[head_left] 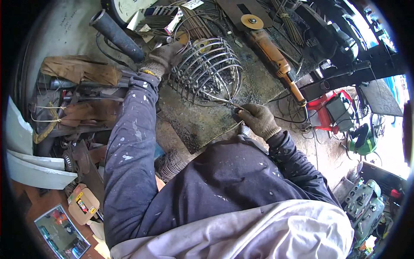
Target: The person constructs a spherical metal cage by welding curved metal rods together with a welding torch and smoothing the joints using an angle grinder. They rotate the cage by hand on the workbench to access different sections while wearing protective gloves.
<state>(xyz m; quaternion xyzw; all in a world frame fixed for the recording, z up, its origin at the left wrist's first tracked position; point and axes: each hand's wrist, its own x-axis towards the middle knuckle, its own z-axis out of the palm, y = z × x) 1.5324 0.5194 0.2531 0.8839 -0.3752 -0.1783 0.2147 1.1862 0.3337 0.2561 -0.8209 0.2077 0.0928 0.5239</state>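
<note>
Had a cage of curved metal bars (207, 71) lying on the dark table (255, 77), between the two hands. Held a thin metal rod (224, 102) in the right hand (257, 121), with gloved fingers closed round it, just off the near right side of the cage, pointing toward the bars; could not tell whether touching. Had the left hand (159, 60), gloved too, at the far left side of the cage; could not tell whether clenched on a bar or on something else there.

Called, in judgement, for a firm left hold, so as to stop the cage rocking, and for a light, steady right wrist. Seemed wise to aim the rod at one bar at a time, with left fingertips out of its line, and to brush away any grit likely to upset a flat seat.

Saw a grinder (271, 54) right of the cage, best not knocked by the rod. Saw farther out a dark pipe (116, 34), left of the cage, and a box of rods (157, 23) beyond it.
</note>
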